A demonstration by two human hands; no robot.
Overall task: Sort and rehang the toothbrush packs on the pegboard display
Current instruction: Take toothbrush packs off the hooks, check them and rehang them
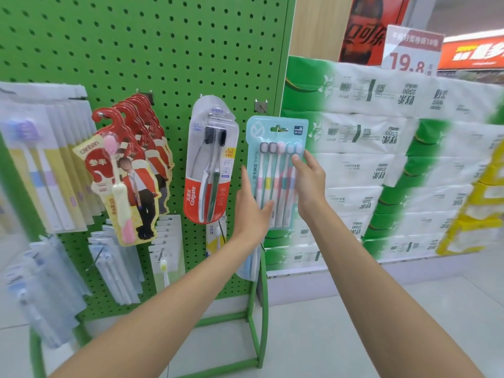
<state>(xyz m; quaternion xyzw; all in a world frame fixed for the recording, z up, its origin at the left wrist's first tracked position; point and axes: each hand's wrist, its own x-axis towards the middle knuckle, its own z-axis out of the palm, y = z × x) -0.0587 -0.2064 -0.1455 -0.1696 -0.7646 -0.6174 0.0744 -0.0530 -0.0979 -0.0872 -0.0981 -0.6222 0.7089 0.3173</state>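
Teal toothbrush pack point(275, 133) between left hand point(251, 211) and right hand point(309, 181), in both grips

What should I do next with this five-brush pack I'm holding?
Probably lift the teal pack up and a little left until its hang slot meets the empty hook: your left hand and right hand hold it just below, not yet hung.

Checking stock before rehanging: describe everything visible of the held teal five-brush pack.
The teal five-brush pack is a card-backed clear blister with five brushes, heads up: two dark, then pastel. It stands upright at the pegboard's right edge. The left hand pinches its lower left; the right hand pinches its right edge.
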